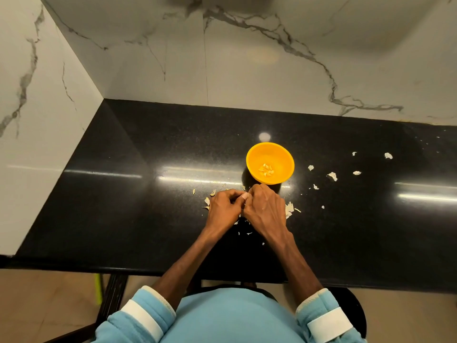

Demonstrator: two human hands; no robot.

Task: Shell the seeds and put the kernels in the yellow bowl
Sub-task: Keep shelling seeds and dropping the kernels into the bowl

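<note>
Left hand: the left hand [223, 210] is low over the table, fingers curled tight, tips meeting the other hand's.
Right hand: the right hand [265, 211] is right against it, fingers curled too, knuckles up.
Seed: both hands pinch one small pale seed [244, 197] between their fingertips. The fingers hide most of it.
Yellow bowl: the yellow bowl [254, 154] stands upright on the table, just beyond the right hand and close to its fingertips.
Kernels: a little cluster of kernels [266, 170] lies in the bottom of the bowl.
Shell scraps: pale shell scraps [288, 209] are heaped beside and under both hands, with a few more at the left hand's outer side.
Loose flakes: more flakes [332, 176] are scattered out to the right, well apart from the bowl.
In the way: a few crumbs sit between the fingertips and the bowl's near rim. The hands themselves cover part of the heap.
Table: the table [123, 194] is glossy black stone, with streaks of light reflected across it.
Walls: a white marble wall [247, 70] with grey veins runs behind, and another closes in on the left.
Sleeves: light-blue sleeves [148, 315] with white bands are pushed up both forearms.
Below: a dark round seat [351, 305] shows past the table's near edge, over a beige floor.
</note>
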